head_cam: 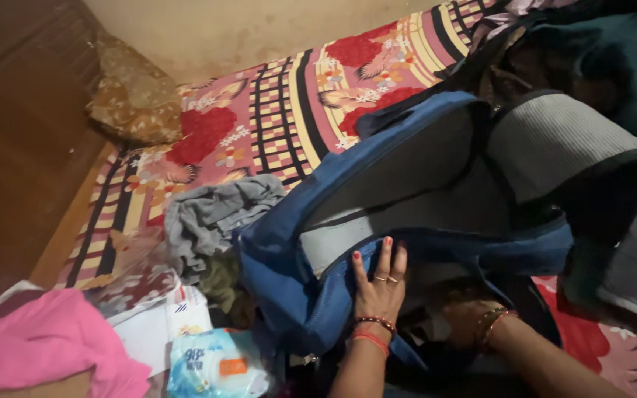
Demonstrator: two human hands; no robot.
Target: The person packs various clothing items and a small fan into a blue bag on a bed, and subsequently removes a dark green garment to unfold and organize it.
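Left hand (379,284) lies flat, fingers spread, pressing on the front panel of the blue fabric backpack (377,221), which sprawls open across the floral patterned bedsheet (274,118). Right hand (460,313) is buried past the wrist in the bag's opening; its fingers are hidden, so I cannot tell their grip. At nine o'clock from the backpack sits a crumpled grey cloth (211,214); at seven o'clock, a pale blue wipes packet (215,365) and pink cloth (46,346).

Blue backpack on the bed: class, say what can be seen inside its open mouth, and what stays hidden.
Inside the blue backpack only dark folds show. The right hand reaches in, fingers covered. The left hand presses the rim flat. Deeper contents cannot be seen.
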